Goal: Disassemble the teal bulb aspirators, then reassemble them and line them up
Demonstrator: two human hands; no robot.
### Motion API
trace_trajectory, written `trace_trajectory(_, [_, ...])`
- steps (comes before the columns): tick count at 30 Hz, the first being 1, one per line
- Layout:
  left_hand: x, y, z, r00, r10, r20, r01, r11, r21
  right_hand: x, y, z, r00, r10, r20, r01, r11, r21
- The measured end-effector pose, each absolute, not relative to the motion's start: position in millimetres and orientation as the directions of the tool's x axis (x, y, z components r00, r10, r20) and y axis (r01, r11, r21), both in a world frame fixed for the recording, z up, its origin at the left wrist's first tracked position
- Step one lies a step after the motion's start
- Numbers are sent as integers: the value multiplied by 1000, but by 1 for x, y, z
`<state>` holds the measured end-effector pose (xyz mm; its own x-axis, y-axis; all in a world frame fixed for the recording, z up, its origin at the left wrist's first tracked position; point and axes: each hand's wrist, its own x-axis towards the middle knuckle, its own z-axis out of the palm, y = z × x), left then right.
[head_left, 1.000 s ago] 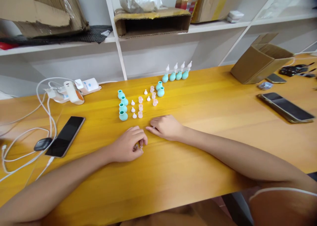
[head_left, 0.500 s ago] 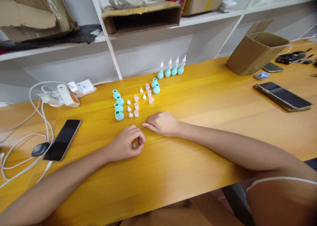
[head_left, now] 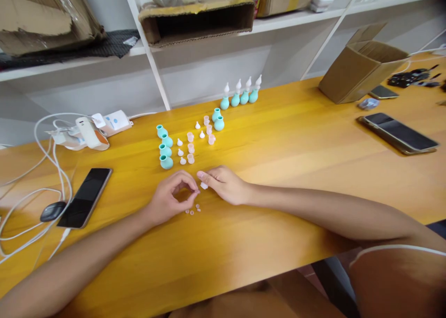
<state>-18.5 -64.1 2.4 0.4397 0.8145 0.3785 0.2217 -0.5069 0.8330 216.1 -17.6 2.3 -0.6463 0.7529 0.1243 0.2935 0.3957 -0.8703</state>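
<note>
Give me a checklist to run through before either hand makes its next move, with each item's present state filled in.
1. Right hand has hold of the white piece: ok.
2. Left hand has a part between its fingertips: cannot tell; they are pinched close, but anything there is too small to make out.
3. Loose small rings lie near the left hand: ok.
4. Pink cups stand upright: ok.
5. All teal bulbs carry white tips: not ok; only the back row does.
</note>
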Motion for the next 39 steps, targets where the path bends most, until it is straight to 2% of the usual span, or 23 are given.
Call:
trace_trajectory(3, [-16, -63, 2, 417, 802, 427, 146, -523, 840, 213, -24, -2, -648, 748, 147, 216, 365, -905])
trace_trajectory(8, [-14, -64, 6, 420, 786, 453, 127, -545, 828, 213, -23, -4, -676, 710, 199, 148, 395, -907])
trace_trajectory(17, [-16, -63, 4, 388, 788, 477, 110, -554, 826, 213, -25, -4, -721, 653, 231, 107, 434, -894])
trace_trajectory(26, [-19, -64, 5, 399, 743, 538, 102, -619, 779, 210, -36, 1, -780, 593, 199, -59, 247, -967])
trace_trajectory(33, [-22, -65, 2, 435, 748, 501, 91, -590, 802, 211, -39, 3, -797, 577, 178, -66, 210, -975])
trace_trajectory(39, [-22, -65, 4, 451, 741, 497, 94, -594, 799, 208, -38, 5, -791, 596, 140, -135, 52, -989])
